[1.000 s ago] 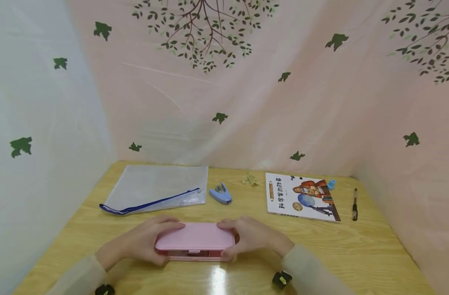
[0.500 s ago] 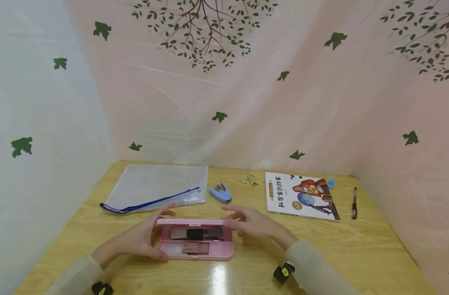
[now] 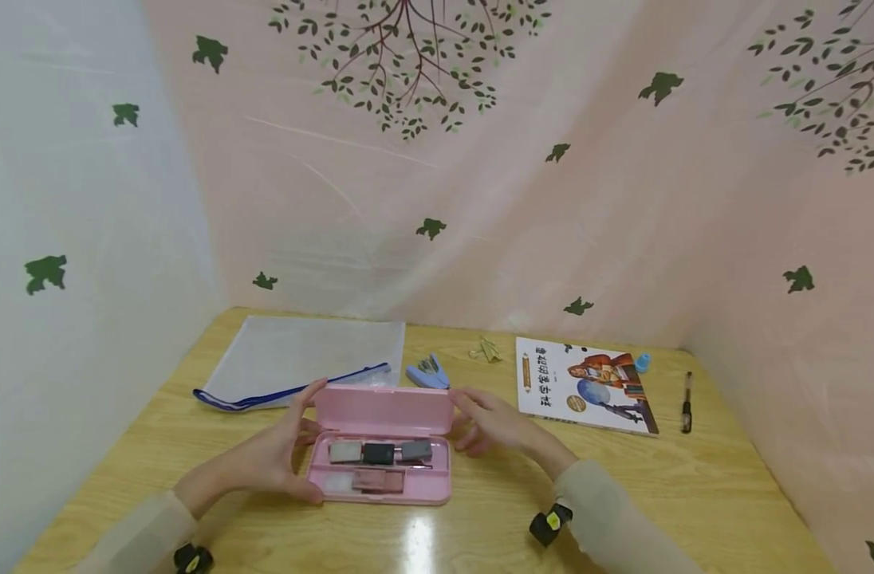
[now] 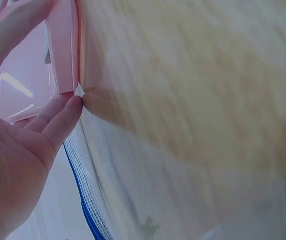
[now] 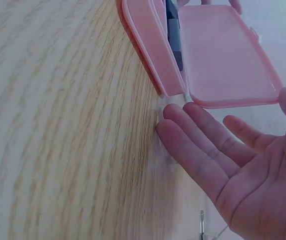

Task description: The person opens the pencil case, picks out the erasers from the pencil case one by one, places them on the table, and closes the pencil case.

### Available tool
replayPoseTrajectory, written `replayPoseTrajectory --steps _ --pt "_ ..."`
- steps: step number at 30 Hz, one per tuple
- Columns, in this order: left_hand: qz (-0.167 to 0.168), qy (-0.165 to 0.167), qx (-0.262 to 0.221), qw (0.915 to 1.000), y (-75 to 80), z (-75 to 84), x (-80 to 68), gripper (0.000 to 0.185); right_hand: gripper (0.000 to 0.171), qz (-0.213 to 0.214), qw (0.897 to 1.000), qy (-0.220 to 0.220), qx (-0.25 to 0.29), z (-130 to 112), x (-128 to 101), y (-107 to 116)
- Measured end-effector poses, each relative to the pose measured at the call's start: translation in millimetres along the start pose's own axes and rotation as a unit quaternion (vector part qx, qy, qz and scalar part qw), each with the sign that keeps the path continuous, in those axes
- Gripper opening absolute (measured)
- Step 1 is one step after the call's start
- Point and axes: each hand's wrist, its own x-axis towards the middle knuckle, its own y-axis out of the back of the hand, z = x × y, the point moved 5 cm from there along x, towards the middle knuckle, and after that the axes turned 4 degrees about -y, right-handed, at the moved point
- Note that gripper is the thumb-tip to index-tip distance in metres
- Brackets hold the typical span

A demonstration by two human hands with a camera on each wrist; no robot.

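Far left on table (image 3: 710, 494), clear zip pouch (image 3: 322, 347) with blue zip along near edge. Nearer, left hand (image 3: 268, 458), grasping left end of pink case (image 3: 379, 501): thumb at near corner, fingers at rear corner and up by lid edge. Between both hands, case flat on table, with raised lid (image 3: 383, 410) on far side. In rear compartment, pale block (image 3: 345, 452), black block (image 3: 378, 454), grey block (image 3: 417, 450); in front one, pinkish block (image 3: 379, 481) (beside something whitish, unclear). Behind lid, blue stapler (image 3: 421, 378); beyond, yellow-green clip (image 3: 490, 349). At lid's right corner, right hand (image 3: 496, 424): one digit in contact, rest loosely extended, released. Farther right, book (image 3: 559, 383), small blue piece (image 3: 643, 363), pen (image 3: 686, 402).
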Motion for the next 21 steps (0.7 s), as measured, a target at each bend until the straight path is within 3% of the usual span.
replayPoseTrajectory --steps 4,14,21 --pt "-0.005 0.012 0.016 0.9998 0.5 -2.4 -1.1 0.144 0.07 0.0 1.0 -0.002 0.0 1.8 0.2 -0.9" --pt "-0.011 0.015 -0.003 0.9998 -0.2 -1.8 2.6 0.147 0.073 0.006 1.0 -0.007 0.001 2.1 -1.0 1.9" --pt "-0.012 0.018 -0.002 0.9998 0.1 -2.5 2.6 0.147 0.064 -0.001 1.0 -0.007 0.0 4.9 -0.7 2.2"
